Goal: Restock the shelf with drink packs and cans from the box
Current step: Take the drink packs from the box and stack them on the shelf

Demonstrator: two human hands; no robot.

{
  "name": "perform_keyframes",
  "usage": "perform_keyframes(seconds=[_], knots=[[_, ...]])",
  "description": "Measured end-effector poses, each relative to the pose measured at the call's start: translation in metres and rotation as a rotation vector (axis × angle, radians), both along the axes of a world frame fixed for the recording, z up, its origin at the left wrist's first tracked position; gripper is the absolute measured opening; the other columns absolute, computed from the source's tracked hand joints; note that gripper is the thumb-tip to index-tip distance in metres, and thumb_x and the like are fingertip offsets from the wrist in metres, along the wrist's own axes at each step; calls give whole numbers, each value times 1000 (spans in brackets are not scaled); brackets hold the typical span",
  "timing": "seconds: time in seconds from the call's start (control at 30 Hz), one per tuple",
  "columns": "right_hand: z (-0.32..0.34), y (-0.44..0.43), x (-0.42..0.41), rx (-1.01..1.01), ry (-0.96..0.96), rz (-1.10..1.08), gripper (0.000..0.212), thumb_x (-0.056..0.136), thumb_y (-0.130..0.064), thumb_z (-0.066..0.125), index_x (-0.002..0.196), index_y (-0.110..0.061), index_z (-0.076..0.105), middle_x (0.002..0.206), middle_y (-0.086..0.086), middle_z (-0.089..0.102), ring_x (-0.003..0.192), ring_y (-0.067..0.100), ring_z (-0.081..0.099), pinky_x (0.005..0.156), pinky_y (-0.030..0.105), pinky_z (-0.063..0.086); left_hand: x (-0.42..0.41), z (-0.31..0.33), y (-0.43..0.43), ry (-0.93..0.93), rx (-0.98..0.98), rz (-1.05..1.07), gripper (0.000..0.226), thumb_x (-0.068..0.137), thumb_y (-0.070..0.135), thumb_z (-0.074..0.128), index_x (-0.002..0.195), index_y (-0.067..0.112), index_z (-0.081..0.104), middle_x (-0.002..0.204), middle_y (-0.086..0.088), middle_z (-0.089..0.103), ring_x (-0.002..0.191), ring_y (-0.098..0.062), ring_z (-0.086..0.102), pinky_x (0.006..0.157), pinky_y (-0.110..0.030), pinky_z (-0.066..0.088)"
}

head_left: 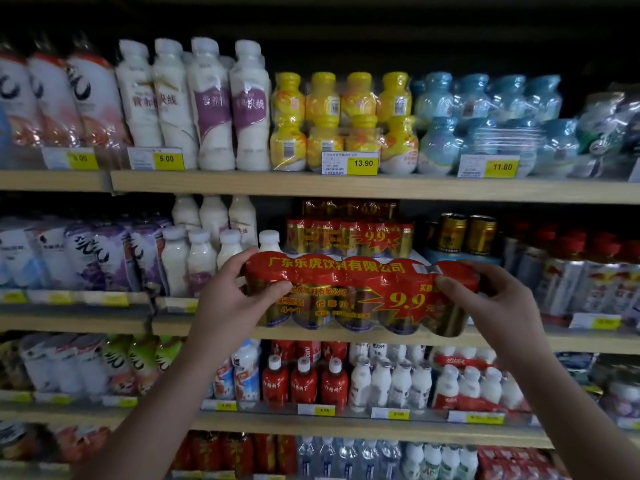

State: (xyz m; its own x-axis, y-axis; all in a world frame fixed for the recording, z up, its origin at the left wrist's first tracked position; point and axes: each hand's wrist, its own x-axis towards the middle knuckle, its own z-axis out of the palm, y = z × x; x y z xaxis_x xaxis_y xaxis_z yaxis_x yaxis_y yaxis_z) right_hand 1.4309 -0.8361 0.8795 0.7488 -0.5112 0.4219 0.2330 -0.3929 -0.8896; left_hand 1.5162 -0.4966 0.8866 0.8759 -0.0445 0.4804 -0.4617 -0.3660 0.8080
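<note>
glossy shrink-wrapped can pack (360,296) between hands (228,299)

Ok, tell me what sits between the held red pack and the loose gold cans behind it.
Head view: between the held red pack and gold cans is bare shelf; another red pack sits left of them.

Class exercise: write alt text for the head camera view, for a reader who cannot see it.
Two bare hands, left hand and right hand, hold a red and gold shrink-wrapped pack of drink cans marked 9.9 by its ends at the front edge of the wooden middle shelf. A matching red and gold pack sits behind it, among shelves crowded with bottled drinks.
</note>
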Motion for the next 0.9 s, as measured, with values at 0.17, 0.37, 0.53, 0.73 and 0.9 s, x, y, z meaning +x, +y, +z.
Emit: perform_keyframes(seconds=[0.17, 0.37, 0.53, 0.73, 0.9], knots=[[3, 1, 25, 34, -11, -32, 66, 69, -52, 86, 127, -25, 68, 113, -4, 73, 97, 11, 72, 72, 22, 54, 39, 4, 1, -1, -28, -32, 73, 70, 46, 85, 135, 29, 56, 120, 18, 65, 111, 3, 60, 83, -15, 46], [5, -11, 57, 75, -18, -77, 66, 72, -46, 89, 129, -19, 68, 105, -4, 77, 79, -2, 75, 58, 12, 55, 82, 15, -11, 3, 53, -97, 65, 70, 52, 83, 126, 32, 59, 107, 25, 65, 99, 10, 60, 85, -22, 51], [12, -29, 86, 61, -3, -88, 75, 70, -50, 90, 133, -18, 65, 108, -4, 76, 92, 8, 75, 73, 24, 57, 118, 32, -27, -5, 219, -98, 67, 69, 55, 82, 124, 27, 56, 108, 20, 64, 99, 3, 60, 85, -25, 52], [16, -54, 119, 69, 30, -110, 85, 60, -64, 90, 130, -21, 67, 101, -8, 79, 93, 12, 76, 82, 37, 62, 155, 41, -47, -26, 388, -14, 82, 54, 82, 70, 119, 33, 57, 120, 9, 66, 116, -17, 58, 96, -43, 50], [15, -59, 140, 76, 55, -69, 62, 72, -47, 90, 123, -23, 66, 102, -8, 76, 93, 11, 74, 81, 35, 61, 179, 42, -58, 7, 470, -20, 65, 58, 74, 74, 108, 35, 61, 115, 5, 69, 113, -21, 60, 95, -43, 50]])
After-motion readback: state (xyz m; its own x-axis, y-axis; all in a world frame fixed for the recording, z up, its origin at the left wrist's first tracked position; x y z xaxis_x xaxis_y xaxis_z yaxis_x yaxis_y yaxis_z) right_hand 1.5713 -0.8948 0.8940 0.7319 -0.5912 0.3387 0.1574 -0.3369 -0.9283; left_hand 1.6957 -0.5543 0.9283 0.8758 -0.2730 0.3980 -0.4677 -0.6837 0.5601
